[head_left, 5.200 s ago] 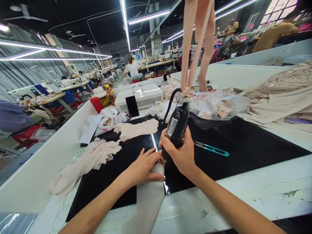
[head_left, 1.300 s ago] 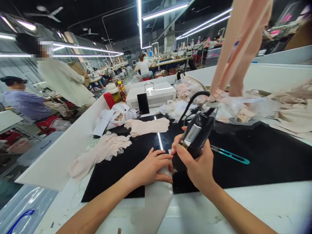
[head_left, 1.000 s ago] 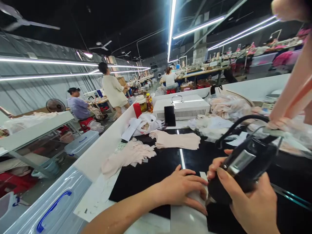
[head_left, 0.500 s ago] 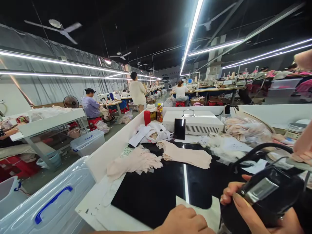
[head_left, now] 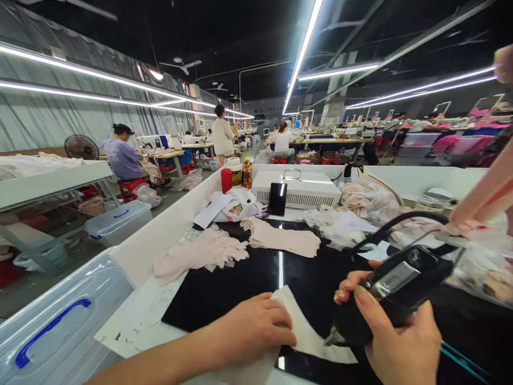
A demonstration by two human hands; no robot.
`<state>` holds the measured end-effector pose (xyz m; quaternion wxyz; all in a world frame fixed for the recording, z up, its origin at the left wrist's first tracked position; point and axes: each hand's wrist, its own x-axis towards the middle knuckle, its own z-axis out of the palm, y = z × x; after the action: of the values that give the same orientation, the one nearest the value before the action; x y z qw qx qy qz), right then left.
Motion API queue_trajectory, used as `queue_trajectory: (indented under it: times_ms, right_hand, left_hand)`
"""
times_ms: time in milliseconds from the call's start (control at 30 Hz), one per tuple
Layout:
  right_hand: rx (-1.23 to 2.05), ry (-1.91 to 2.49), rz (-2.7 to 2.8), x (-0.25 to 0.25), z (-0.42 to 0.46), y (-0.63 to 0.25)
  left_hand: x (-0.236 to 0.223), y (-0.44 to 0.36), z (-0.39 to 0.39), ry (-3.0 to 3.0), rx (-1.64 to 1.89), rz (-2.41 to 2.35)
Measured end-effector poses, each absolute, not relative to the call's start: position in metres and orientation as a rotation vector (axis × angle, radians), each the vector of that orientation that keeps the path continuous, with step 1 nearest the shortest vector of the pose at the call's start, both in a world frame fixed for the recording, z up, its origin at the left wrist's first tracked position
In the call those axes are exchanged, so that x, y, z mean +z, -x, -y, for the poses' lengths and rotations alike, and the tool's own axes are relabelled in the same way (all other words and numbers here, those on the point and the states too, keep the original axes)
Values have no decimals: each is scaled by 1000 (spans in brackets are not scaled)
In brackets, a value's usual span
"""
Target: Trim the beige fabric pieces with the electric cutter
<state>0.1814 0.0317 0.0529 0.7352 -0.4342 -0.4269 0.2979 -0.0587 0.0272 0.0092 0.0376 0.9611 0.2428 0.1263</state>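
Observation:
My right hand is wrapped around a black electric hand tool with a shiny metal plate on its casing and a thick black cable. Its small metal tip is at the edge of a cream fabric piece, but contact is unclear. My left hand rests on the fabric's left side, fingers curled together and pressing on it; the thumb is hidden. Beneath lies a glossy black board. Beyond it are a stack of beige cut pieces and a heap of similar pieces.
A white metal box stands at the back, with a phone leaning on it. Bagged fabric lies at the back right. A clear bin stands on the left, beyond the white partition. Co-workers sit and stand farther off.
My view has shifted, so the scene sits farther left. My left hand has come further into view over the fabric, which is turned differently. The tool now has its tip by the fabric's edge.

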Motion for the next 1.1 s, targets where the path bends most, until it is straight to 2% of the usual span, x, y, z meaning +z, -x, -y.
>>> queue_trajectory:
  times_ms: [367,733,1100]
  right_hand:
    - [727,871,979,57,-31,-182]
    - [707,859,1023,60,-17,-191]
    - [722,753,973,73,-49,-175]
  left_hand:
    - [14,47,-33,-2755,565,-1031]
    - [3,36,-54,-2919,506,-947]
    - [-8,40,-51,-2954,708,-887]
